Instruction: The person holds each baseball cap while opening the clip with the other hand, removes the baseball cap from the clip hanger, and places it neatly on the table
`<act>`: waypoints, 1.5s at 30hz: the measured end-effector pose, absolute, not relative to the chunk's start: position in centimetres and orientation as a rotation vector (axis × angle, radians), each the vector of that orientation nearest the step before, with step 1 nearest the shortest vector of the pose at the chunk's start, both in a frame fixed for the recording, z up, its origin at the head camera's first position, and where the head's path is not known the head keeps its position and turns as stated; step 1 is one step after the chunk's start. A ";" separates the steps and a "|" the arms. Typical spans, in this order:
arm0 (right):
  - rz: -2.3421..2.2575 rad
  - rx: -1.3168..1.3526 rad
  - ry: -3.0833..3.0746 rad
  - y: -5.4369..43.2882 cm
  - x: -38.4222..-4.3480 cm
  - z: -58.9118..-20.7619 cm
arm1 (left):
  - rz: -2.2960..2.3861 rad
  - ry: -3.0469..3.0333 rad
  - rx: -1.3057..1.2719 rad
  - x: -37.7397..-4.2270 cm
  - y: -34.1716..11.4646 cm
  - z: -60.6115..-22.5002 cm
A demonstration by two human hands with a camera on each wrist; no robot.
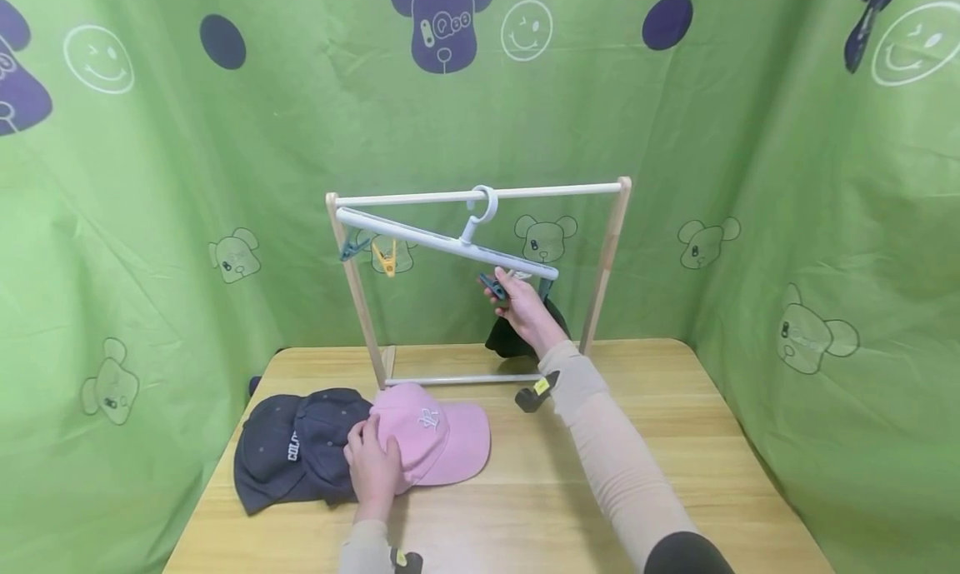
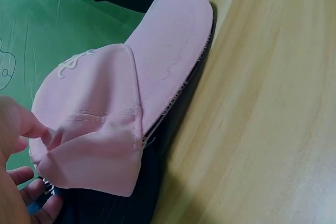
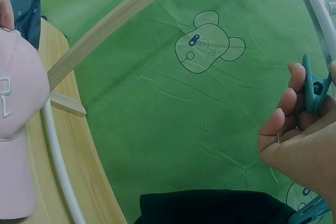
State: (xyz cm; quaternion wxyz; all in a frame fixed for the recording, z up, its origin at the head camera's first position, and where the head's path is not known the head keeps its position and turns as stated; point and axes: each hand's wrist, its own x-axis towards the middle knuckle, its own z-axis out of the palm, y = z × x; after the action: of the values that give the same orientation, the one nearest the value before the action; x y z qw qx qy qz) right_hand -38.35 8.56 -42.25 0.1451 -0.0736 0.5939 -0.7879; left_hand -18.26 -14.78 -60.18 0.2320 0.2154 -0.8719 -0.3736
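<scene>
My left hand (image 1: 372,467) grips the crown of a pink baseball cap (image 1: 459,445) on the table, and the fabric creases under the fingers in the left wrist view. Two dark caps (image 1: 272,449) lie to its left, partly overlapped. At the hanger, my right hand (image 1: 528,311) pinches a teal clip (image 3: 316,90) between thumb and fingers. The pale blue hanger (image 1: 442,241) tilts down to the right. Behind the right wrist a black cap (image 1: 510,341) hangs beneath another teal clip (image 3: 310,211); the hand and sleeve partly hide it.
The hanger hooks over the white top bar (image 1: 555,192) of a rack with wooden side posts (image 1: 606,257). A blue clip (image 1: 352,247) and a yellow clip (image 1: 385,258) hang at its left. A lower bar (image 1: 457,380) crosses the wooden table (image 1: 675,441). Green printed cloth (image 1: 300,141) surrounds it.
</scene>
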 end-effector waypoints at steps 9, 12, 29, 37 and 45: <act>-2.263 -0.179 1.764 8.9 -38.4 -42.9 | -1.036 -2.354 0.572 -18.5 -14.7 -59.6; -2.268 -0.172 1.774 9.0 -38.4 -43.2 | -1.028 -2.337 0.561 -18.6 -14.7 -59.5; -2.275 -0.160 1.805 9.8 -37.8 -44.8 | -1.066 -2.246 0.474 -19.8 -13.6 -58.0; -2.258 -0.156 1.822 10.8 -37.9 -46.2 | -1.076 -2.254 0.435 -20.3 -12.8 -57.1; -2.273 -0.144 1.833 12.2 -37.6 -46.5 | -1.016 -2.244 0.368 -21.2 -12.3 -56.7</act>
State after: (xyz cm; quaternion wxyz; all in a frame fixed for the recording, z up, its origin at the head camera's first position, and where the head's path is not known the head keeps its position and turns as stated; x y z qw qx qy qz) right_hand -37.64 12.21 -46.51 0.1090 -0.0489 0.6233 -0.7728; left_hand -21.19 -12.26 -56.67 0.3196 0.1401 -0.8537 -0.3865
